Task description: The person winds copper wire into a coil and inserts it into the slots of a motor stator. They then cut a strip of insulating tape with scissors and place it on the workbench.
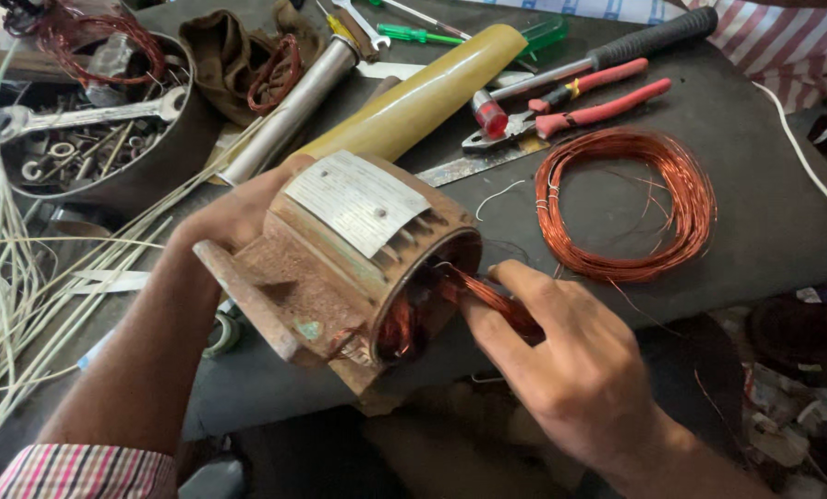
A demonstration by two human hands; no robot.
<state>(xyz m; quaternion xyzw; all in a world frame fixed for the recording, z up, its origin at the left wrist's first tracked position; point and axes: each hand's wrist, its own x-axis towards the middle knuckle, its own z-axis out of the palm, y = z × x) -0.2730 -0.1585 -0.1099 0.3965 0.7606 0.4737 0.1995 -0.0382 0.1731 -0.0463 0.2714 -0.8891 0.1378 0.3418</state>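
Feeding glossy copper wire [492, 296] into rusty stator [340, 268]

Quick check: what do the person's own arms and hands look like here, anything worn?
Both hands are bare: no gloves, rings or watch visible. The left hand leads back along a bare forearm to a rolled-up sleeve with pink, white and dark stripes or checks at the bottom edge. The right hand and its wrist show no sleeve in view; the forearm leaves the frame bare.
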